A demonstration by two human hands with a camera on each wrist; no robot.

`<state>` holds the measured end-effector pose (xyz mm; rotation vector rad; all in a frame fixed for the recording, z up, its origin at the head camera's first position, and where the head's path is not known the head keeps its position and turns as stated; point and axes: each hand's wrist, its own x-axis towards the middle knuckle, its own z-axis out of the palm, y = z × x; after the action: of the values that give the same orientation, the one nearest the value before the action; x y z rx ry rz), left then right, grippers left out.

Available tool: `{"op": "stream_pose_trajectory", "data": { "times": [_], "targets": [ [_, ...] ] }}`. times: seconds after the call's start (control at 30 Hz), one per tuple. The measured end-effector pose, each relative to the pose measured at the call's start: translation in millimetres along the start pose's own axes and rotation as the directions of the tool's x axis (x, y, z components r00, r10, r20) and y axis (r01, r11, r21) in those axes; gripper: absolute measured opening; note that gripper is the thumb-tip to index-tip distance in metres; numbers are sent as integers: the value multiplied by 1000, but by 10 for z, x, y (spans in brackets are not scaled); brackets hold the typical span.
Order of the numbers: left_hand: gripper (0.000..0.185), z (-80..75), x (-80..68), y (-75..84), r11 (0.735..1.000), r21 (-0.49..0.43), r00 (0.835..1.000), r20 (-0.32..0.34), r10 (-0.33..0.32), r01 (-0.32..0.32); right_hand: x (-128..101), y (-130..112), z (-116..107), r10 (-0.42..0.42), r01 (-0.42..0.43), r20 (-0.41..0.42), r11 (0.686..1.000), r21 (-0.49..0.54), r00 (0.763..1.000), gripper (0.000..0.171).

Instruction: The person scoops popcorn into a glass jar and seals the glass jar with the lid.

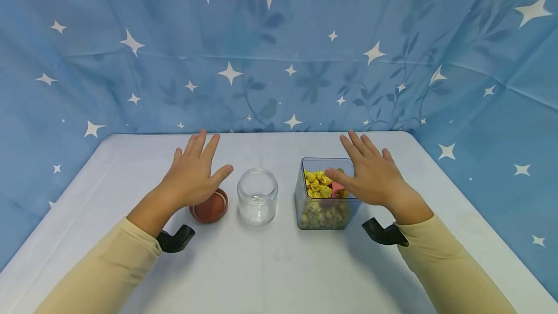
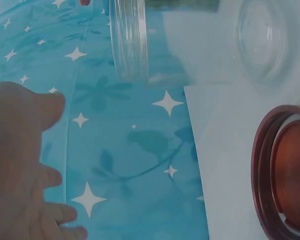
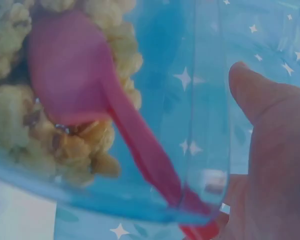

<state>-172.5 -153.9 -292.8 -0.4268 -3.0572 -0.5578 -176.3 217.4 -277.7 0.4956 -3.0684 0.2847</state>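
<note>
Head view, left hand: the left hand (image 1: 193, 173) hovers flat with fingers spread and straight over the brown lid (image 1: 209, 206), holding nothing; whether the palm touches the lid I cannot tell.
Head view, right hand: the right hand (image 1: 370, 176) is likewise spread open above the square clear container (image 1: 324, 194), its thumb at the rim, gripping nothing.
Head view, desk: on the white desk (image 1: 270, 265) the round glass jar (image 1: 257, 196) stands upright and uncapped between lid and container, apart from both.
Head view, contents: yellow popcorn-like pieces (image 1: 317, 184) fill the container, with a pink scoop (image 1: 337, 188) lying in them.
Left wrist view: the lid (image 2: 285, 175) lies with its inside up, the jar (image 2: 190, 40) just beyond it; the fingers (image 2: 25, 165) are relaxed and hold nothing.
Right wrist view: the scoop (image 3: 85, 95) rests bowl-down on the pieces (image 3: 10, 125), its handle leaning at the container wall (image 3: 205, 115); the thumb (image 3: 260, 95) sits just outside, not closed on it.
Progress, as I judge it: the jar is opened and looks unfilled, the scoop is not taken up, so any scooping and recapping remain.
</note>
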Motion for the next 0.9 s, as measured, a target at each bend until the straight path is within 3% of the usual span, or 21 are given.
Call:
{"op": "stream_pose_trajectory", "data": {
  "times": [0.17,0.33,0.5,0.63,0.73,0.83,0.9],
  "targets": [
    [79,63,44,18,980,-170,994,-20,104,-106,-40,111,11,-34,35,-9,990,133,999,88],
    [74,137,87,82,930,-298,976,-53,209,-215,-100,235,7,-22,26,-19,951,307,1000,87],
    [66,218,132,210,877,-381,956,-87,281,-293,-170,363,32,25,-11,-33,931,366,999,75],
    [64,290,201,346,861,-393,946,-114,303,-323,-205,450,55,31,-20,-19,910,415,999,64],
    [60,321,269,475,853,-360,926,-132,354,-378,-218,478,69,16,-14,-1,890,455,1000,59],
    [57,334,325,624,860,-318,917,-104,386,-399,-217,483,83,7,-6,0,879,476,1000,54],
    [58,345,359,724,874,-298,921,-60,384,-383,-214,479,93,5,1,-12,879,477,1000,49]
  ]
}}
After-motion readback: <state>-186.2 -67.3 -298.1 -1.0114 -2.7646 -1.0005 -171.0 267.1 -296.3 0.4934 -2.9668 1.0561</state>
